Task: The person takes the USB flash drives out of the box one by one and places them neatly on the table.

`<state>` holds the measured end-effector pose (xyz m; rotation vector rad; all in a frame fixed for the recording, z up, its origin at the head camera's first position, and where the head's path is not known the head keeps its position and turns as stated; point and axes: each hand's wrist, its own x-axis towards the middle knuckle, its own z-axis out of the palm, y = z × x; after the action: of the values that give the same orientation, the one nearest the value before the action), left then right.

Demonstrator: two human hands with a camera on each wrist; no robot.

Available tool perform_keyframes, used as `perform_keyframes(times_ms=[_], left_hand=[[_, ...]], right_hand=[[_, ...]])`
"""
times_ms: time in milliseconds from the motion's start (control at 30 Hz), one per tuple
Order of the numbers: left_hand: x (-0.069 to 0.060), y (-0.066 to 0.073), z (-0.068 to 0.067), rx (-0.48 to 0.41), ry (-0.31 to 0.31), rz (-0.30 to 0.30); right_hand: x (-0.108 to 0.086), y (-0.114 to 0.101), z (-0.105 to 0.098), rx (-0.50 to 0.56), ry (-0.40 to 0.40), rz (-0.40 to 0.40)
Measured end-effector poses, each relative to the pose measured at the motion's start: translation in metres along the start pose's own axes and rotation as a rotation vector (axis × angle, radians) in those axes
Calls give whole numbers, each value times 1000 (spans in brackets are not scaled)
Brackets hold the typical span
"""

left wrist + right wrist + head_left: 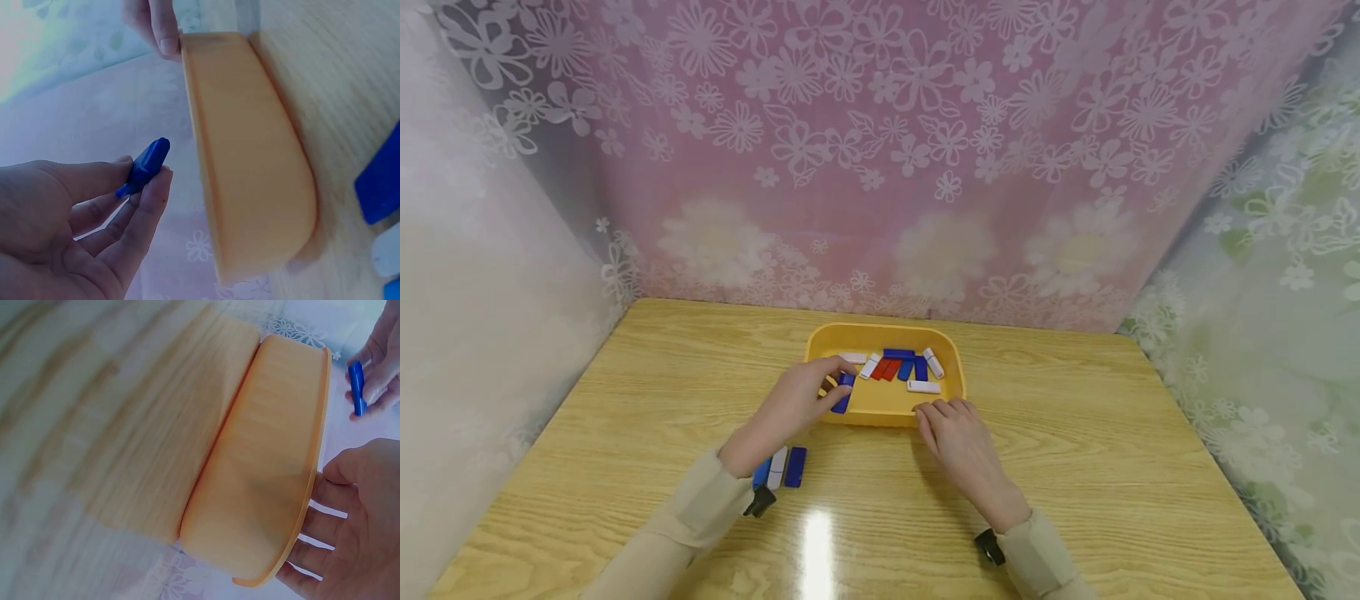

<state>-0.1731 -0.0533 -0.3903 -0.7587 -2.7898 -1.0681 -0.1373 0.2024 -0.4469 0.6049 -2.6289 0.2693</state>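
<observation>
A small flat blue stick (844, 392) is pinched between the thumb and fingers of my left hand (801, 398), above the left end of a yellow plastic bin (880, 418). In the left wrist view, the blue stick (149, 164) tapers and shows a ridge along its side; its exact kind is unclear. My right hand (962, 442) grips the bin's near rim towards its right end, fingers hooked over the edge in the right wrist view. Inside the bin lie white sticks (923, 387), red sticks (887, 369) and blue sticks (898, 354), several in all.
On the wooden table (1075, 450), in front of the bin and beside my left wrist, lie a dark blue stick (795, 467), a white stick (777, 468) and a lighter blue one (762, 475), partly hidden by the sleeve. A pink flowered curtain (880, 167) hangs behind the table.
</observation>
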Motion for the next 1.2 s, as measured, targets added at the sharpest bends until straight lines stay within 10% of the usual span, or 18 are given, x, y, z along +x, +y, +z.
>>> perform_keyframes(times_ms=[567, 967, 1200], left_hand=[[-47, -22, 19, 12, -52, 27], [-55, -26, 34, 43, -147, -61], [-53, -25, 35, 220, -92, -27]], right_hand=[[0, 1, 1, 4, 6, -11], [0, 0, 0, 3, 11, -18], [0, 0, 0, 3, 13, -18]])
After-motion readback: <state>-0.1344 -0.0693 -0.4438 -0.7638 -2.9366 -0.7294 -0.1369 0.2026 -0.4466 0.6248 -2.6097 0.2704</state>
